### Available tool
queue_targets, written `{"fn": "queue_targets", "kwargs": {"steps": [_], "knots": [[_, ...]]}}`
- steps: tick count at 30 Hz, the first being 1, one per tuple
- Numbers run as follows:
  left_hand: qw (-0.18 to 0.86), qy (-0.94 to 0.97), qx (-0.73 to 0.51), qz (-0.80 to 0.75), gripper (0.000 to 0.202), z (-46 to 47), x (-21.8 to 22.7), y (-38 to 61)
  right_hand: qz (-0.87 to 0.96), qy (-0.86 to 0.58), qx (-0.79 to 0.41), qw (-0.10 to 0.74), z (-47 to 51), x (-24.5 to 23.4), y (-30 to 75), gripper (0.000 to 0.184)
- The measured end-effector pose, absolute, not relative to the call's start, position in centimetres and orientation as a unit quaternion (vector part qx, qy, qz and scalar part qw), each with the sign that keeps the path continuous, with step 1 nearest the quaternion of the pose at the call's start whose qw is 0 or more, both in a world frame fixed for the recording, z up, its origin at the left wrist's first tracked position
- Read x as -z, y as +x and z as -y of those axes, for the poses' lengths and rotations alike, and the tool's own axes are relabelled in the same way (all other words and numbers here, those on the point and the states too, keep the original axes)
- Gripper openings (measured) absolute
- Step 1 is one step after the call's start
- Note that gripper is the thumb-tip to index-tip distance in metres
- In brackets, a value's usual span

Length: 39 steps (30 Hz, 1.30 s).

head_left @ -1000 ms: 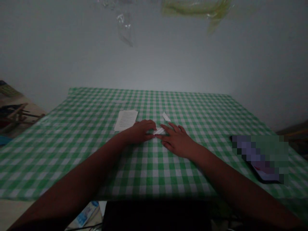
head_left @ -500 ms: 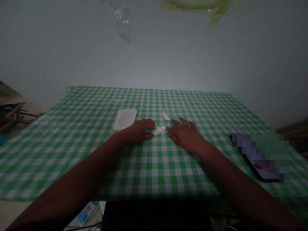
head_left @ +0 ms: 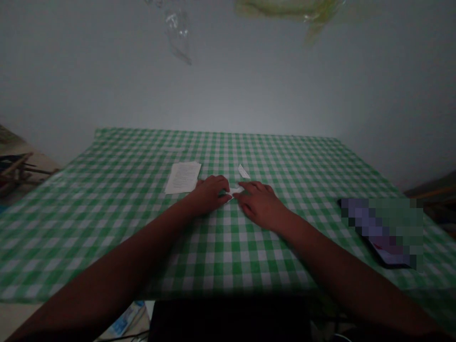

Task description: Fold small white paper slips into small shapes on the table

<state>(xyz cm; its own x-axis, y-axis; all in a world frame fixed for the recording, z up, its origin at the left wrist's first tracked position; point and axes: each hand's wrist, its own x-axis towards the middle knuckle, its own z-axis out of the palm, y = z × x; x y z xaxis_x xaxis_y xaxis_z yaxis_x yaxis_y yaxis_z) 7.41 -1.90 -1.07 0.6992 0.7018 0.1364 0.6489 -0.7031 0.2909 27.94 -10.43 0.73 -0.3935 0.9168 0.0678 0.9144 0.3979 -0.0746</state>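
A small folded strip of white paper lies at the middle of the table between my two hands. My left hand is closed on its left end, thumb and fingers at the paper's edges. From the other side, my right hand grips the right end between thumb and forefinger, covering part of it. Just beyond the right fingers rests another small folded paper piece. A stack of printed paper sheets lies behind my left hand.
A green and white checked cloth covers the table. A phone or tablet, partly blurred out, lies at the right. The wall stands behind the far edge, with plastic bags hanging on it.
My right hand has moved left onto the folded paper strip, and its spread fingers have drawn together on it. My left hand keeps its hold.
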Motion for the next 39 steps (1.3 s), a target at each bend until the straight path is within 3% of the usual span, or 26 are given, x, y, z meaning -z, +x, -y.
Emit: {"fn": "queue_targets", "kwargs": {"steps": [12, 19, 25, 39], "knots": [[0.165, 0.920, -0.116, -0.336, 0.020, 1.5, 0.6, 6.8, 0.778, -0.627, -0.006, 0.028, 10.0, -1.2, 29.0, 0.039], [0.154, 0.921, -0.119, -0.338, 0.021, 1.1, 1.2, 6.7, 0.809, -0.584, 0.010, 0.068, 10.1, -0.7, 27.5, 0.030], [0.147, 0.918, -0.124, -0.348, 0.018, 1.5, 1.1, 6.9, 0.839, -0.536, -0.020, 0.091, 10.7, -0.4, 26.3, 0.033], [0.161, 0.922, -0.105, -0.336, 0.025, 1.6, 0.4, 6.6, 0.761, -0.644, 0.019, 0.071, 9.4, -1.0, 28.0, 0.034]]}}
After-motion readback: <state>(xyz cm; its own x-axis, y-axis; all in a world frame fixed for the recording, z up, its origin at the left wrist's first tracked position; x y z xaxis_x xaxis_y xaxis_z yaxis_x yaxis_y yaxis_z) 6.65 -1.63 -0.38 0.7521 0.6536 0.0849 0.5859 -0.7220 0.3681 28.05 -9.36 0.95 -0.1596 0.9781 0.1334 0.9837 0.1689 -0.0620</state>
